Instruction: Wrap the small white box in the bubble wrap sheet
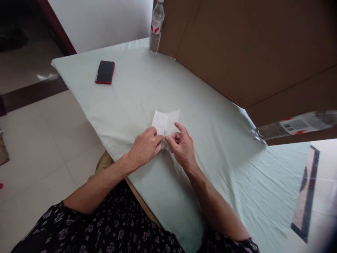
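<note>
Both grips closed: left hand (144,147) and right hand (183,146) pinch near end of white paper (166,120) — bench (137,91) edge beside left wrist, open room beyond.

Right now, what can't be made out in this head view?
All in the head view.
Paper: near end hidden by the left hand and right hand pinching it.
Far bottle: top cut by the upper edge, label too small.
Lying bottle: base cut by the right edge, label blurred.
Phone: screen dark.
</note>
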`<action>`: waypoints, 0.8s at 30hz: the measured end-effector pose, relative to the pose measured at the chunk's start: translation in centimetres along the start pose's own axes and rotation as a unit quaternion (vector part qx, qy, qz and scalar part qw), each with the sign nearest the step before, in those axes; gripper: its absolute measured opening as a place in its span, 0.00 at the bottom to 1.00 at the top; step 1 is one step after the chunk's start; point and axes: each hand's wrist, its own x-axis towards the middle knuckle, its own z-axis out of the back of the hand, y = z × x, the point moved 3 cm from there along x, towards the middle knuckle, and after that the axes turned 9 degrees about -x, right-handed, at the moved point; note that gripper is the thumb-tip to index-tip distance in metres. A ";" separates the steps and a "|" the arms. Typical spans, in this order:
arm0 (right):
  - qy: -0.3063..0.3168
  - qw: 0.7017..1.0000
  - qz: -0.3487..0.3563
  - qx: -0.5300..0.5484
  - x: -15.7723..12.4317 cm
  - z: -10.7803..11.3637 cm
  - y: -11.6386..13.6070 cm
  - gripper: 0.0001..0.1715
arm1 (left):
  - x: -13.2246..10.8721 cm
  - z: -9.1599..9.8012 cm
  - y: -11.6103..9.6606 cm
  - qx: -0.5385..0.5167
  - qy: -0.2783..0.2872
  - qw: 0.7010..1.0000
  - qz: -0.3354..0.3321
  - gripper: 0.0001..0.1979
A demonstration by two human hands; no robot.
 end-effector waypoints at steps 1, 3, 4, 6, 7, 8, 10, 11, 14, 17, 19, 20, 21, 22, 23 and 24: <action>0.004 1.000 0.006 0.001 0.0 -0.2 0.1 0.40 | 0.0 -0.1 0.1 -0.011 0.001 1.000 0.005 0.09; 0.013 1.000 0.011 0.004 0.0 -0.6 0.3 0.40 | 0.1 -0.4 0.2 -0.040 0.001 0.999 0.013 0.09; 0.020 1.000 0.009 0.006 -0.1 -0.7 0.3 0.40 | 0.0 -0.5 0.2 -0.059 -0.002 0.998 0.017 0.08; 0.040 0.999 0.006 0.007 -0.5 -0.7 0.3 0.39 | -0.2 -0.5 0.3 -0.100 -0.020 0.994 0.028 0.07; 0.052 0.999 0.010 0.003 -0.8 -0.7 0.4 0.37 | -0.3 -0.5 0.3 -0.122 -0.034 0.991 0.034 0.08; 0.062 0.998 0.021 -0.009 -1.0 -0.6 0.5 0.35 | -0.4 -0.5 0.3 -0.145 -0.049 0.987 0.041 0.10; 0.077 0.993 0.062 -0.057 -1.4 -0.4 0.7 0.34 | -0.6 -0.4 0.4 -0.196 -0.077 0.976 0.056 0.16; 0.084 0.989 0.087 -0.089 -1.5 -0.3 0.8 0.36 | -0.7 -0.3 0.5 -0.223 -0.085 0.969 0.066 0.18; 0.110 0.968 0.148 -0.170 -1.4 -0.4 1.1 0.41 | -0.6 -0.5 0.6 -0.274 -0.112 0.950 0.104 0.19; 0.128 0.956 0.177 -0.194 -0.8 -0.5 1.2 0.43 | -0.4 -0.9 0.8 -0.263 -0.140 0.947 0.118 0.12; 0.139 0.957 0.177 -0.183 -0.5 -0.4 1.2 0.43 | -0.2 -1.2 0.8 -0.254 -0.142 0.950 0.115 0.09; 0.148 0.959 0.172 -0.170 -0.3 -0.3 1.1 0.43 | -0.1 -1.3 0.9 -0.252 -0.140 0.951 0.113 0.10; 0.155 0.963 0.164 -0.150 -0.2 -0.2 1.1 0.42 | -0.1 -1.4 0.9 -0.250 -0.137 0.952 0.111 0.11; 0.155 0.968 0.155 -0.125 -0.1 0.1 1.0 0.42 | -0.1 -1.5 0.9 -0.246 -0.136 0.954 0.109 0.13; 0.144 0.974 0.146 -0.098 -0.1 0.4 0.9 0.40 | 0.0 -1.6 1.0 -0.241 -0.135 0.955 0.108 0.15; 0.121 0.981 0.135 -0.072 0.0 0.9 0.8 0.37 | 0.0 -1.6 1.0 -0.236 -0.133 0.957 0.107 0.16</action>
